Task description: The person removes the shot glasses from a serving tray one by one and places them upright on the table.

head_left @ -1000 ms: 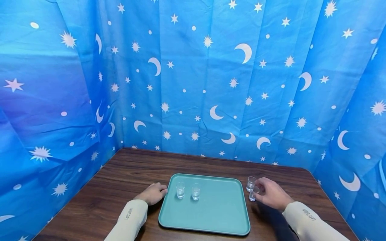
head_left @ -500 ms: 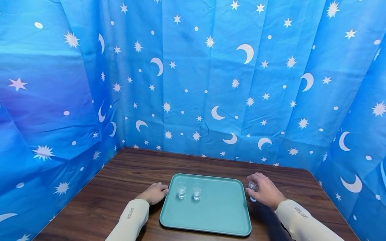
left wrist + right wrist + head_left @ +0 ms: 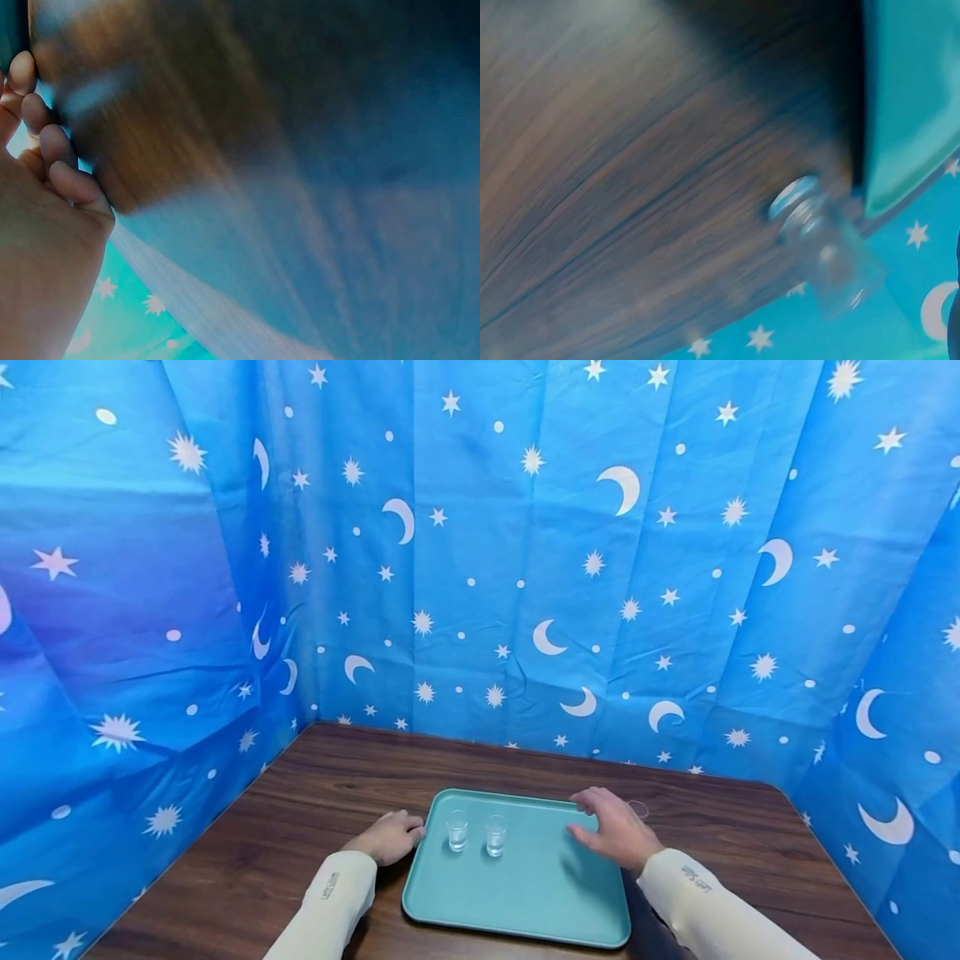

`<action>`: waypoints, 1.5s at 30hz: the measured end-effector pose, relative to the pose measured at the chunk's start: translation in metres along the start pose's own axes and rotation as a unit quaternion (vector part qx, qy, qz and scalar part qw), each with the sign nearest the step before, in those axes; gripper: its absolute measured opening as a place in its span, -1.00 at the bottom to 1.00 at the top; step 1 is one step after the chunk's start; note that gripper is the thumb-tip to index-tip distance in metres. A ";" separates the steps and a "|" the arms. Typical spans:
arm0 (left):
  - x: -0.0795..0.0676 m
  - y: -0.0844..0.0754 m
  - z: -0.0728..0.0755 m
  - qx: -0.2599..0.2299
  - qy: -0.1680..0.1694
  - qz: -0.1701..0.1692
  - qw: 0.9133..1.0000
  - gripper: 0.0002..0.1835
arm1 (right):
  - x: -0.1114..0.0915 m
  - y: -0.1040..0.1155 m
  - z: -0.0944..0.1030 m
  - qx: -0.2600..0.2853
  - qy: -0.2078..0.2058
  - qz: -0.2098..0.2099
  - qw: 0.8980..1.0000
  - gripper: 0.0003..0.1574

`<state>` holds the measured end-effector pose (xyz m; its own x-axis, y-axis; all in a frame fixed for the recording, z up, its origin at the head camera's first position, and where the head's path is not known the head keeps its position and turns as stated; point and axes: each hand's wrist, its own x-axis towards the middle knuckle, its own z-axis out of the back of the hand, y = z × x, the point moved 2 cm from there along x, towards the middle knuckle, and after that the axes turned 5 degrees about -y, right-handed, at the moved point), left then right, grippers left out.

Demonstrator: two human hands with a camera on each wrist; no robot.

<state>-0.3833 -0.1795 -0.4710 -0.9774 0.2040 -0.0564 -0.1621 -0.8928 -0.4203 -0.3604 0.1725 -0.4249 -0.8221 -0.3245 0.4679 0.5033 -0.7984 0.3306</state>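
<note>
A green rectangular tray (image 3: pixel 517 902) lies on the table, bearing two small clear shot glasses: the left glass (image 3: pixel 457 832) and the right glass (image 3: pixel 495 837). My left hand (image 3: pixel 386 838) rests on the table, its fingertips at the tray's left rim; loosely bent fingers show in the left wrist view. Above the tray's right side hovers my right hand (image 3: pixel 618 831), thumb and fingers spread apart with nothing seen between them. Behind it shows the rim of another glass (image 3: pixel 639 807). The right wrist view has a blurred clear glass (image 3: pixel 829 255) beside the tray; whether a second overlaps it I cannot tell.
The brown wood-grain table (image 3: pixel 352 768) ends at the back against a blue curtain (image 3: pixel 465 568) printed with white moons and stars. More of that cloth hangs at both sides.
My right hand has let go of the glass at the tray's right and moved left over the tray. The left hand stays at the rim. The head view has shifted slightly.
</note>
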 end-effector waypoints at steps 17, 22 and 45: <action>0.001 0.002 0.000 0.013 -0.009 -0.028 0.999 -0.72 | 0.025 0.044 -0.042 0.031 0.020 -0.004 0.999 -0.45; 0.002 0.002 -0.001 0.020 -0.009 -0.045 0.999 -0.80 | 0.029 0.057 -0.048 0.042 0.046 -0.009 0.998 -0.42; 0.002 0.000 0.001 0.015 -0.009 -0.030 0.999 -0.80 | 0.032 0.075 -0.067 0.055 0.063 0.016 0.996 -0.59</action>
<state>-0.3857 -0.1793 -0.4705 -0.9681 0.2503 -0.0153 -0.2240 -0.8906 -0.3958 -0.3670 0.0681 -0.4399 -0.8286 -0.4149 0.3759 0.5501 -0.7284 0.4086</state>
